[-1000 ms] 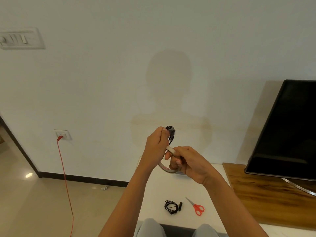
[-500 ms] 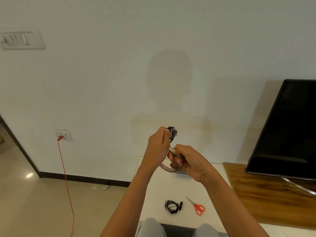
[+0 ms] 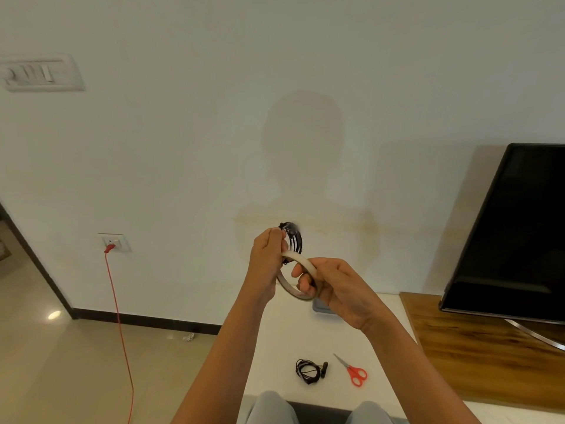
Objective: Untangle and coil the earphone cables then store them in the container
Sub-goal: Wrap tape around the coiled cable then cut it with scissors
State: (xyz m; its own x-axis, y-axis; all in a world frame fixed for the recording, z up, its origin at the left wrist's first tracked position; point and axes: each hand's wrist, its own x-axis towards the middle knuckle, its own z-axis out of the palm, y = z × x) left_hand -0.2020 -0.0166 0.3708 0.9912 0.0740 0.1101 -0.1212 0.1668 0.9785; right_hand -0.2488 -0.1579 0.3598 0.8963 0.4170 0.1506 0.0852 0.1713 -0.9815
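My left hand (image 3: 267, 261) is raised in front of the wall and grips a black coiled earphone cable (image 3: 294, 240), whose loops stick out above the fingers. My right hand (image 3: 333, 286) holds a beige roll of tape (image 3: 298, 275), fingers through its hole, touching the left hand. A second coiled black earphone (image 3: 309, 371) lies on the white table (image 3: 275, 347) below. Behind my right hand a grey container (image 3: 319, 307) shows only a corner.
Red-handled scissors (image 3: 353, 373) lie right of the coiled earphone. A black TV screen (image 3: 513, 234) stands on a wooden surface (image 3: 477, 347) at right. A red cord (image 3: 120, 332) hangs from a wall socket at left. My knees show at the bottom edge.
My hands have drawn slightly apart: the tape roll now sits more to the right and the cable loops show more clearly above my left hand.
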